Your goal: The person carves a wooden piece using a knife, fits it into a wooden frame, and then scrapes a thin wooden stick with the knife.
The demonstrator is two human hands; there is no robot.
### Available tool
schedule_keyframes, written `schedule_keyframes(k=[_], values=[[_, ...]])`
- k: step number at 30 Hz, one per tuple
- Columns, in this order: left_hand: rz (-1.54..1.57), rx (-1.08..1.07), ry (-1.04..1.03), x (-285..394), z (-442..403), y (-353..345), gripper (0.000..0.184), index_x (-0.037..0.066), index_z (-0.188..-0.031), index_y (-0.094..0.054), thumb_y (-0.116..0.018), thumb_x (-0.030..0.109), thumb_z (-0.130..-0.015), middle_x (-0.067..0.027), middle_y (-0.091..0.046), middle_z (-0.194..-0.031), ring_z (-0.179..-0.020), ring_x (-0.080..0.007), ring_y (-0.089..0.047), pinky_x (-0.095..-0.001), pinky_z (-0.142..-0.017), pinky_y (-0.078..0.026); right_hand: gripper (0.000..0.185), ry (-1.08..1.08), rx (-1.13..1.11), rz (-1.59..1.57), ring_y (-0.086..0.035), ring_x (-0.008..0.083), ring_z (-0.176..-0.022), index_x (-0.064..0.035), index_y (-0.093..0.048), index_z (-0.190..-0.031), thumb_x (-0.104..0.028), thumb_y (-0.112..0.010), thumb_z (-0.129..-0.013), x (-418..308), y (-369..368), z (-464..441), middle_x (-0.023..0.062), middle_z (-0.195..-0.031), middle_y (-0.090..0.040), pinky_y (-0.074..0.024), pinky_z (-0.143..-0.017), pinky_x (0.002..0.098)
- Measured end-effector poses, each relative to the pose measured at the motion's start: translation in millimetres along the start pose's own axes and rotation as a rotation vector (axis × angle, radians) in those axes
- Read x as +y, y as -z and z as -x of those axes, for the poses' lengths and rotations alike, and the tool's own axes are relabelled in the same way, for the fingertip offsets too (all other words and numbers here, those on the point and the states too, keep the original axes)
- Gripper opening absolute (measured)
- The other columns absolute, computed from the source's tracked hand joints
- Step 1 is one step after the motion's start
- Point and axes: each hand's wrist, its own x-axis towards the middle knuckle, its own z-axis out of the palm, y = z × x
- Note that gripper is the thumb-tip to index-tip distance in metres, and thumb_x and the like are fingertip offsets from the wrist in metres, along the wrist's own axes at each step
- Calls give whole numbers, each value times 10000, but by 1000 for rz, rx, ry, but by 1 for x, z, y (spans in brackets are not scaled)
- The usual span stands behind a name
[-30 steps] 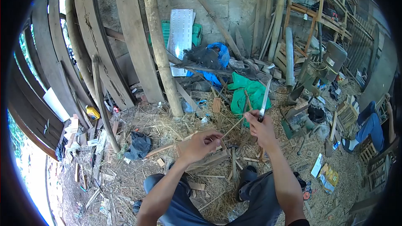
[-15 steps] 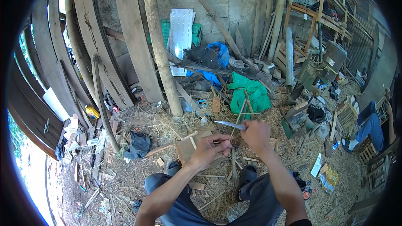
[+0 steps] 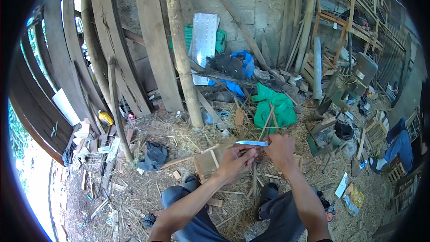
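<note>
Right hand (image 3: 281, 152): bare fingers are gripping the slim, silver, metal-bladed knife (image 3: 251, 143).
Knife: pointing left, hovering just beyond the left hand (image 3: 235, 163).
Left fingers: resting bent; cannot tell whether holding anything.
Hazard: slipping grip could be cutting them.

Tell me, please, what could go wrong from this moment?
The knife in the right hand has its blade very near the left hand, so a slip might cut it. Scattered wood scraps on the ground could perhaps cause a stumble when stepping away.
</note>
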Motion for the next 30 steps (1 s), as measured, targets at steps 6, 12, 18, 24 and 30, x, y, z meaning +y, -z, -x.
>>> schedule_keyframes(k=[6, 12, 18, 24, 30], values=[[-2, -1, 39, 5, -2, 2, 296, -65, -1171, -546, -571, 105, -929, -44, -565, -828, -656, -70, -472, -205, -577, -393, 188, -119, -13, 118, -655, 350, -679, -59, -698, -700, -232, -648, -755, 14, 2, -12, 192, -701, -652, -519, -612, 443], [-11, 1, 73, 2, 4, 5, 257, -35, -1136, -581, -581, 111, -925, -40, -583, -838, -627, -57, -463, -196, -536, -372, 237, -365, -31, 165, -658, 378, -722, -17, -691, -714, -249, -651, -747, 44, -6, -27, 215, -724, -655, -535, -686, 453], [-36, -80, 101, 8, 13, 3, 249, -35, -1132, -581, -567, 117, -935, -43, -583, -823, -627, -67, -479, -210, -550, -401, 247, -525, 89, 113, -657, 382, -722, -8, -696, -740, -249, -640, -744, 80, 21, -26, 231, -739, -656, -539, -683, 449], [-52, 14, 24, 5, 2, 7, 261, -48, -1125, -583, -561, 133, -938, -47, -575, -806, -626, -84, -493, -233, -567, -419, 168, -13, 8, -116, -638, 367, -611, -75, -705, -710, -223, -632, -739, -8, 13, 15, 182, -647, -640, -524, -604, 443], [-122, -8, -34, 11, 4, -4, 261, -38, -1131, -587, -566, 132, -933, -60, -568, -809, -620, -94, -485, -239, -564, -401, 151, -70, -4, 9, -644, 347, -599, -88, -707, -700, -216, -645, -750, 1, 7, 2, 171, -640, -642, -522, -593, 431]])
